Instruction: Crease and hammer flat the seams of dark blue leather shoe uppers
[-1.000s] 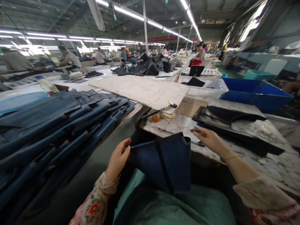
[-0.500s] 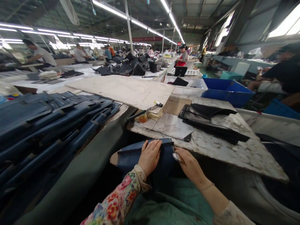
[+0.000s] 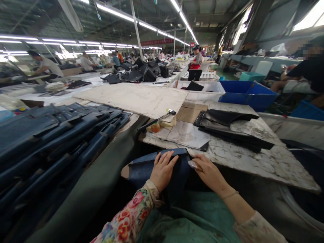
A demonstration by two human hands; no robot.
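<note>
A dark blue leather piece (image 3: 144, 168) with a pale tip at its left end lies in front of me, near the table edge. My left hand (image 3: 163, 168) rests flat on top of it with the fingers spread. At its right end, my right hand (image 3: 206, 170) has its fingers closed round a small pale tool (image 3: 192, 164), whose exact kind is unclear. The right fingertips are close beside the corner of the blue piece.
Many blue leather pieces (image 3: 58, 135) are piled at left. On the marbled board (image 3: 286, 168) lie black leather pieces (image 3: 227, 125); a hammer (image 3: 157, 119) is near its left end. Blue bin (image 3: 248, 94) and white bin (image 3: 202, 89) stand behind. A person in red (image 3: 196, 62) is farther back.
My left fingers have spread wider on the blue piece. My right hand has shifted slightly right and its fingers have moved at the corner. The view has shifted a little.
</note>
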